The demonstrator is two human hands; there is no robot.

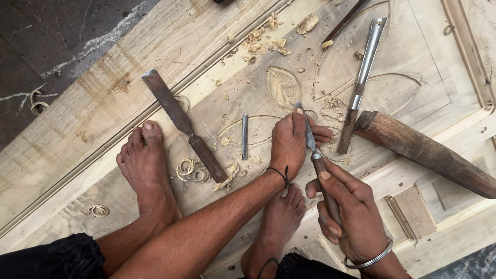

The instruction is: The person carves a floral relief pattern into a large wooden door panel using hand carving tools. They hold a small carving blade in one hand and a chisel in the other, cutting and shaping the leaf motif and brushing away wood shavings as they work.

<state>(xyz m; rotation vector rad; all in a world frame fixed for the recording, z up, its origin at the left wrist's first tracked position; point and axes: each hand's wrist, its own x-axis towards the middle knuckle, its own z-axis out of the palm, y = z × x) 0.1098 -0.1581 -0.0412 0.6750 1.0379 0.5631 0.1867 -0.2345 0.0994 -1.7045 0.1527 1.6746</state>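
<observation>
My right hand point(346, 212) had its fingers closed round the dark wooden handle of a slim steel carving gouge point(316, 160), blade slanting up-left to the pale wooden door panel point(206, 36) w/ carved petal outlines. Left hand point(289, 142) lay flat on the panel, fingers pressed down on the blade near its tip, just below the scooped-out leaf-shaped hollow point(283, 85). Both bare feet stood on the panel: left foot point(144, 163) by a wide flat rusty chisel w/ dark handle point(183, 124), right foot point(279, 217) under my left wrist. A short grey metal rod point(245, 136) lay btw the chisel & my left hand. Right of the gouge lay a long silver gouge w/ brown handle point(361, 77) & a thick dark brown wooden mallet point(423, 150), touching at their lower ends. Pale curled wood shavings point(266, 39) lay scattered at top.
</observation>
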